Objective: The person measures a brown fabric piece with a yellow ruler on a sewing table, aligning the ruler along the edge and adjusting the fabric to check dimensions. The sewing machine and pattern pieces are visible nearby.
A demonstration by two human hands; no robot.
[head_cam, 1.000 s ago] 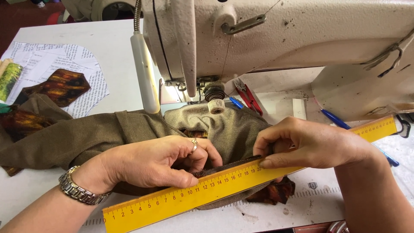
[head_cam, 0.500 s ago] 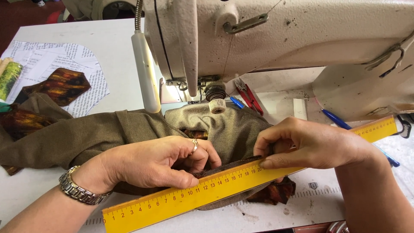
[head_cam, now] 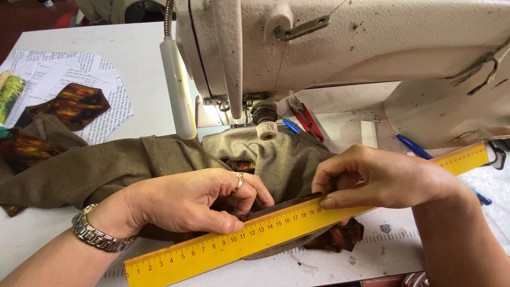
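- The left hand (head_cam: 186,204) lies flat on the brown cloth (head_cam: 111,167), fingers curled, thumb stretched along the upper edge of the yellow ruler (head_cam: 265,228). It pins cloth and ruler down; it closes around nothing.
- A ring (head_cam: 239,180) sits on one finger of that hand, and a metal watch (head_cam: 95,234) on the wrist.
- The right hand (head_cam: 382,178) presses its fingertips on the ruler further right, thumb along the ruler's top edge, holding it against the cloth. It too presses rather than grasps.
- The ruler lies slantwise across the table (head_cam: 133,64), low end at the bottom left, high end at the far right near the machine's base. Its middle part crosses the cloth's dark folded edge, between the two hands.
- The cloth spreads from the left edge of the table to under the sewing machine (head_cam: 345,42), its bunched part just below the presser foot.
- A dark orange-patterned piece (head_cam: 340,236) pokes out from under the cloth, just below the ruler near the right hand.
- Another patterned piece (head_cam: 74,106) lies on printed paper (head_cam: 58,69) at the upper left, well apart from the hands.
- A white lamp (head_cam: 178,90) hangs on a flexible neck beside the machine head.
- Red-handled snips (head_cam: 305,114) and a blue pen (head_cam: 414,146) lie on the machine bed behind the right hand.
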